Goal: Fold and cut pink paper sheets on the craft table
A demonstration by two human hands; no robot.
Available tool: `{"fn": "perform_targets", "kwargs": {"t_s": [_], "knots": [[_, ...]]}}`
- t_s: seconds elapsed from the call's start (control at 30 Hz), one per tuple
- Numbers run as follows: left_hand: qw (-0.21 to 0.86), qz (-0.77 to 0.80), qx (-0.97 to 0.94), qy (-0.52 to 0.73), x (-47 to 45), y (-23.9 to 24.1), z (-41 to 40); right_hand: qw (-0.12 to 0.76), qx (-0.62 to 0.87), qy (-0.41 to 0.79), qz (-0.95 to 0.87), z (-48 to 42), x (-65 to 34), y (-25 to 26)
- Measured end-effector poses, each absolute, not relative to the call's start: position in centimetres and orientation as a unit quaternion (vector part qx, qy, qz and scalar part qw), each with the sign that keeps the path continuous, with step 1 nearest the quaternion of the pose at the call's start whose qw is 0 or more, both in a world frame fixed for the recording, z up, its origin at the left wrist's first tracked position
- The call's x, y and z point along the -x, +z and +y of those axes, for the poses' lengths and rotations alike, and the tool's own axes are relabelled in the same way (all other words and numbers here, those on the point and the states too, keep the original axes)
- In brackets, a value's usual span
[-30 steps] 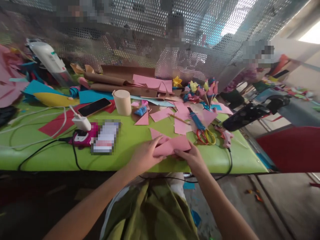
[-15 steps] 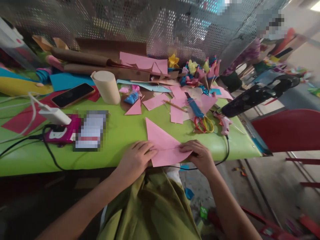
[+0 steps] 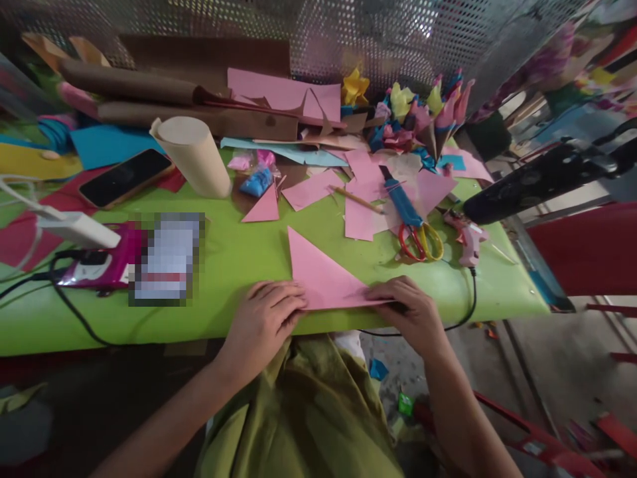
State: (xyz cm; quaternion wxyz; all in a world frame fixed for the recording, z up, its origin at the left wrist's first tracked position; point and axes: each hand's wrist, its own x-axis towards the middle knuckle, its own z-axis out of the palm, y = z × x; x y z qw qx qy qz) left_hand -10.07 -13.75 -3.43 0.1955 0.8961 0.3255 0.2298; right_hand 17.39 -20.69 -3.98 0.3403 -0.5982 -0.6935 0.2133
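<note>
At the near edge of the green surface [image 3: 243,245], found the pink paper [image 3: 323,275] in a triangle, one point aimed away, a straight side running along the front. Saw left hand [image 3: 271,315] closed on the near left corner, fingers over the top; right hand [image 3: 408,312] with grip pinched on the right tip, thumb mostly hidden. Could not tell whether fully flat. Judged the spread, one hand at each end of the same side, as a way of holding that side straight and level, with the surface as backing. Took the place up front as a matter of easy reach.

Noted both wrists out past the front edge, leaving little support on the near side. Reckoned more room ahead and leftward: plain green as far as the small pink triangle [image 3: 263,207] and the phone [image 3: 166,259]. Found the right side tighter, with scissors [image 3: 409,211] lying handles toward the right hand, glue gun [image 3: 468,240] just beyond, cord [image 3: 474,292] dropping past the edge near the right wrist. Saw pencil [image 3: 357,200] on loose pink pieces [image 3: 359,222] farther back, presumably there to spare the front.
</note>
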Motion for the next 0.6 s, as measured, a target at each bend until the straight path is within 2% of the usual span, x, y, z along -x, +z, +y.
{"fn": "perform_targets", "kwargs": {"t_s": [0.3, 0.6], "knots": [[0.118, 0.435, -0.873, 0.188, 7.9, -3.0, -13.7, 0.309, 0.697, 0.168, -0.625, -19.6, -16.1, -4.3], [0.071, 0.478, -0.864, 0.144, 7.4, -3.4, -13.5, 0.27, 0.721, 0.094, -0.631, -19.3, -15.0, -5.0]]}}
